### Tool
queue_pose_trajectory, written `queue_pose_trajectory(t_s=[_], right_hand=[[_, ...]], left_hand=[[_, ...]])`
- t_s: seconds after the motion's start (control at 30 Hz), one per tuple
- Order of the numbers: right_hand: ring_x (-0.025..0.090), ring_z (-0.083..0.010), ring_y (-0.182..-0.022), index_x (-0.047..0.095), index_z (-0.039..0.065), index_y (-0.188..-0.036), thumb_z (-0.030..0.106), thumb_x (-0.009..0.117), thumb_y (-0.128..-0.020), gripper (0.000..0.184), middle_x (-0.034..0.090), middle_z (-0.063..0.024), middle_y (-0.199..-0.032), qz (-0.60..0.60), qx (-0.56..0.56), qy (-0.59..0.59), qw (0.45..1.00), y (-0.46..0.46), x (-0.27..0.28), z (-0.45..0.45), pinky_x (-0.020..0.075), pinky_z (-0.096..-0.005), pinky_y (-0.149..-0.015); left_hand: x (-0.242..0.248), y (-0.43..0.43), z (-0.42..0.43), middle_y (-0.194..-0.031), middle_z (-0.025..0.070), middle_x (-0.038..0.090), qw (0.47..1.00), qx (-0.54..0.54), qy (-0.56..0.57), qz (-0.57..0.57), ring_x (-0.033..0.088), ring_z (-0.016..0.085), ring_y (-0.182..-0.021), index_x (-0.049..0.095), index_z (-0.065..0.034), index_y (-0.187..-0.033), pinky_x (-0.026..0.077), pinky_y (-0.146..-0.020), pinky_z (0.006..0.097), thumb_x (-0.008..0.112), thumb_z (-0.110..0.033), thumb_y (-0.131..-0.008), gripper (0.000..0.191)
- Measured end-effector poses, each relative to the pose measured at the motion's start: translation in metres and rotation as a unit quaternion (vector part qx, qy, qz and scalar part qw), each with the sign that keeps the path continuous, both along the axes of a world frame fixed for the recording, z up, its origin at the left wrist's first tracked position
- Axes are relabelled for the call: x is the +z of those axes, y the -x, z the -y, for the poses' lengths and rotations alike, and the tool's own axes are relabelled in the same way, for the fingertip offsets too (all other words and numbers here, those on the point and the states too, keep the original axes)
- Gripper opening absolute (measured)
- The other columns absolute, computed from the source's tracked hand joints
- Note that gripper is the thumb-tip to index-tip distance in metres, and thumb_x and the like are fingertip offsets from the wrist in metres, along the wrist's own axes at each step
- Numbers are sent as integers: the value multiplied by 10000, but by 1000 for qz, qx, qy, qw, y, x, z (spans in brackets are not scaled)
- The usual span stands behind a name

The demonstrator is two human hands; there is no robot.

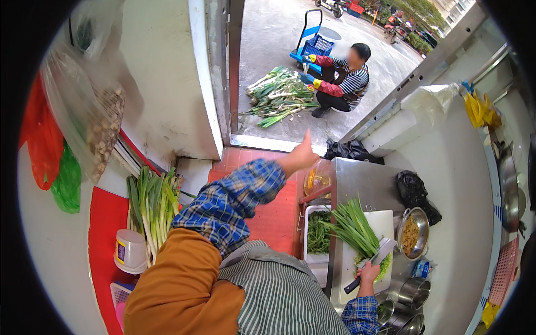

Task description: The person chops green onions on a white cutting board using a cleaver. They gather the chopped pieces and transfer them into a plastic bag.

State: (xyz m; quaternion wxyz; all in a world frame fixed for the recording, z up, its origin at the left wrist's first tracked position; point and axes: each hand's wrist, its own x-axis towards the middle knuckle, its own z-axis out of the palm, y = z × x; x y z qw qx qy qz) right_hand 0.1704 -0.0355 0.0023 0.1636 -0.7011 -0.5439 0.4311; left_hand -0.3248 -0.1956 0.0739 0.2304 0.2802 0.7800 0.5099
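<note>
My left hand (302, 155) reaches out ahead towards the doorway, one finger extended, with nothing visible in it. My right hand (368, 272) grips the black handle of a wide-bladed kitchen knife (384, 251). The blade lies tilted over chopped green pieces (383, 270) on a white cutting board (382, 222). Beside the blade, a bundle of long green leafy stalks (356, 228) lies across the board and overhangs the counter's left edge.
A steel bowl of brown food (411, 235) and a steel pot (414, 292) line the counter (360, 178). Leafy greens (319, 232) fill a white tub below. Leeks (153, 205) stand at left. Outside, a gloved person (347, 79) squats beside piled leeks (280, 94) and a blue hand truck (299, 54).
</note>
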Motion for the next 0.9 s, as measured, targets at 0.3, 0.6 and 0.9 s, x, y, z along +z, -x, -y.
queue_pose_trajectory(t_s=[0.3, 0.6, 0.9], right_hand=[[426, -240, -334, 340, 28, -1038, 147, 468, -953, 194, 505, -184, -602, 62, -13, -11, 998, 7, -3, -3, 402, -415, -290], [437, -234, -341, 369, 1, -982, 211, 488, -954, 244, 509, -169, -590, 85, 17, -27, 996, -4, -9, -11, 409, -401, -300], [441, -192, -367, 451, -25, -926, 227, 502, -932, 257, 530, -138, -594, 70, 35, -16, 997, -5, -6, -12, 409, -364, -324]], left_hand=[[-12, 97, 25, -777, 190, 665, 989, 62, 5, -132, 650, 303, -680, 219, 7, -1466, 519, -641, 403, 609, -192, -831, 771], [-175, -52, 232, -1143, 280, 620, 948, -5, 303, 96, 606, 431, -1065, 453, 22, -1286, 486, -894, 496, 540, -187, -880, 465], [-269, -175, 415, -997, 210, 689, 900, 128, 400, 117, 676, 351, -914, 718, -48, -964, 517, -782, 454, 536, -173, -845, 251]])
